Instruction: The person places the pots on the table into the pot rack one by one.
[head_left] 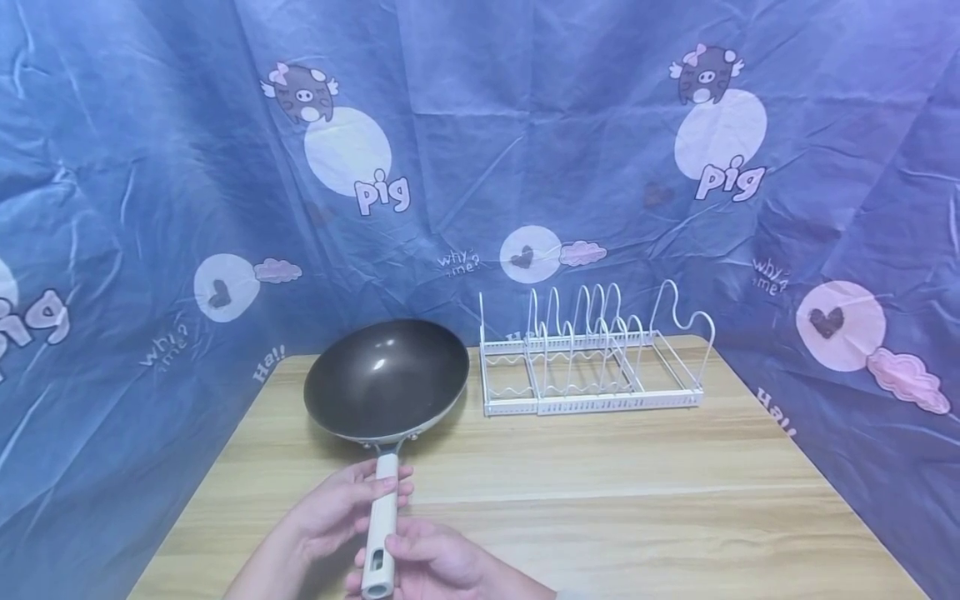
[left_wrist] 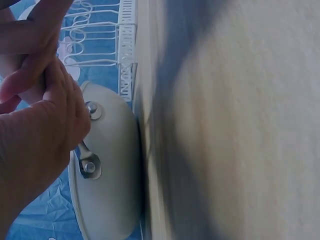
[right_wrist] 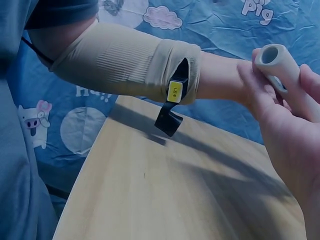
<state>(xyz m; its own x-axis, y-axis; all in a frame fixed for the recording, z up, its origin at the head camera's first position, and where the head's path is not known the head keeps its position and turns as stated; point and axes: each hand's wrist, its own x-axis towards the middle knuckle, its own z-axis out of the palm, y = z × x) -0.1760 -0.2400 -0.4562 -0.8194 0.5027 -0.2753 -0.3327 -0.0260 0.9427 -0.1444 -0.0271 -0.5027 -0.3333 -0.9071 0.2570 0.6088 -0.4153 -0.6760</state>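
Light wood-grain table (head_left: pixel 637 483) underneath. Round, black-lined, pale-backed pan (head_left: pixel 390 379) left of white metal wire rack (head_left: pixel 622 404); base contact unclear. Left hand (head_left: pixel 333 504) fingers wrap the cream tubular handle (head_left: pixel 383 510) near the pan; right hand (head_left: pixel 442 558) grips the handle's end, probably balancing front-heavy weight.

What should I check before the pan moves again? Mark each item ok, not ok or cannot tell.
1. Left hand holds the handle at the end nearer the pan: ok.
2. Right hand holds the handle near its free end: ok.
3. Pan open side up, nothing in it: ok.
4. Rack upright on the table, holding nothing: ok.
5. Pan raised off the table: cannot tell.
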